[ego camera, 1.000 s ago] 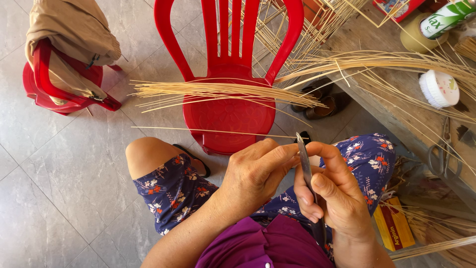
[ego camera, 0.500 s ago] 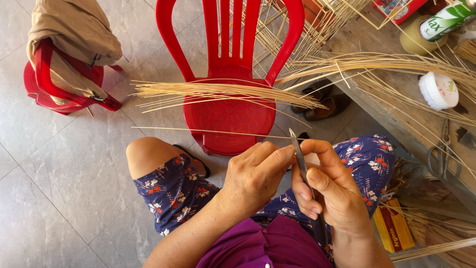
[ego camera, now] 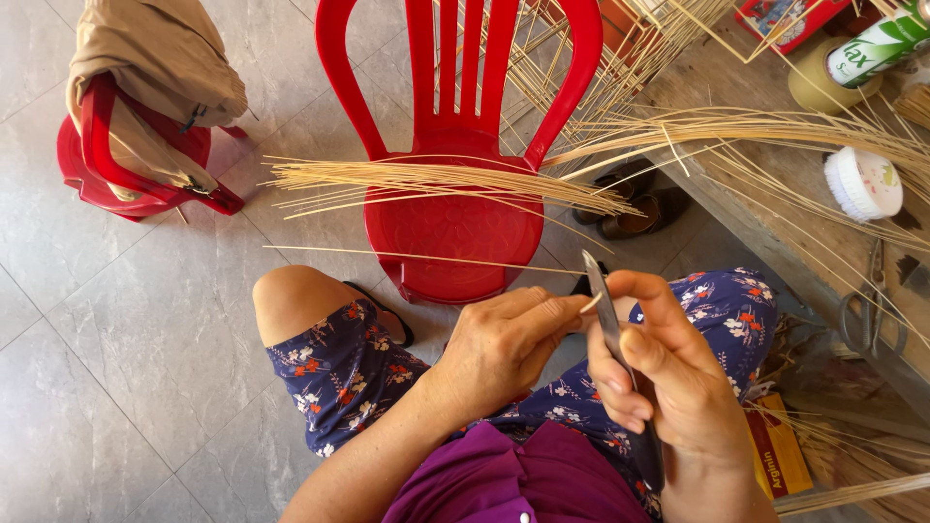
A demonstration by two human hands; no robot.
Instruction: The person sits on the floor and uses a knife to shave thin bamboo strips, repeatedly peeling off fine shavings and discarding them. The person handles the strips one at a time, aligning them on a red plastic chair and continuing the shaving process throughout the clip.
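Under me is a grey tiled floor (ego camera: 116,320). On it stand a red plastic chair (ego camera: 455,208) bearing a bundle of pale thin bamboo strips (ego camera: 436,182) across its seat, and a smaller red plastic chair (ego camera: 107,165) draped with tan cloth (ego camera: 155,68).

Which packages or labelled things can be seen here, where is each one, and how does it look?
Green and white bottle: top right corner, lying on a round tan container.
Flat red package: top edge, on the wooden bench, with colourful print.
Orange and red box: on the floor, lower right, beside the right hand, partly hidden.
White round lid: on the bench at right, small pink print.
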